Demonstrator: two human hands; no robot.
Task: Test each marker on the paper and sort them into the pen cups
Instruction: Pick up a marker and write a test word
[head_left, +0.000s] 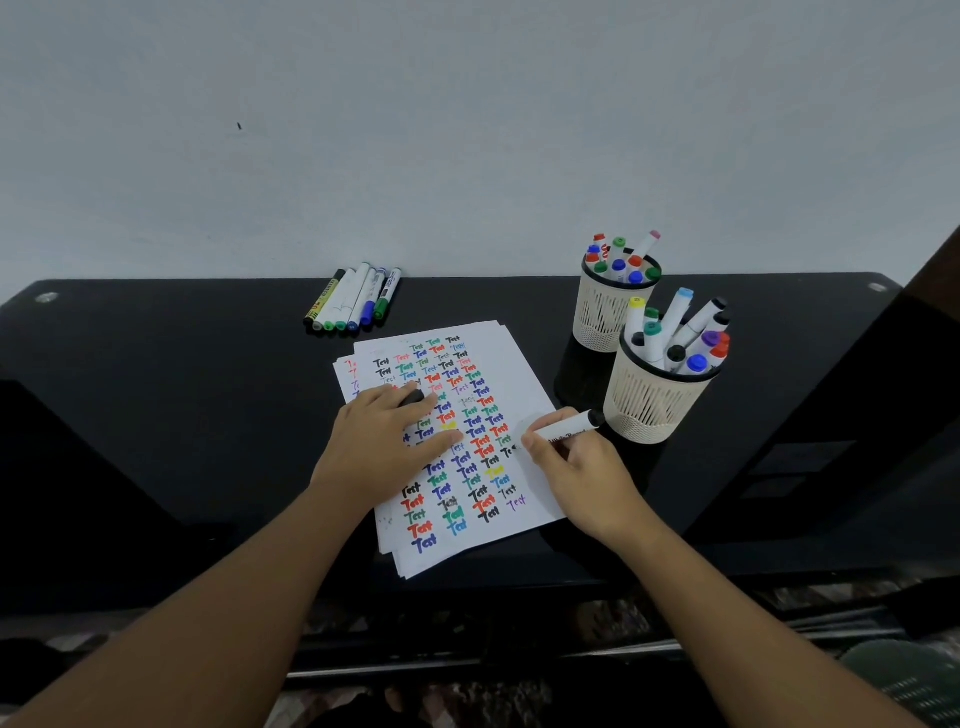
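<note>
Right hand (582, 470): fingers grip marker (566, 429), tip on paper (524, 395) | Left hand (382, 441): flat on paper, fingers pinching black cap (412, 398).

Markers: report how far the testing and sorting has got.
Done: the top paper is nearly filled with coloured "Test" marks, and both pen cups, far and near, hold many markers. In hand: the right hand grips a white marker, tip on the paper; the left hand presses the sheet and holds a black cap. Left: a row of markers lying on the table behind the paper.
</note>
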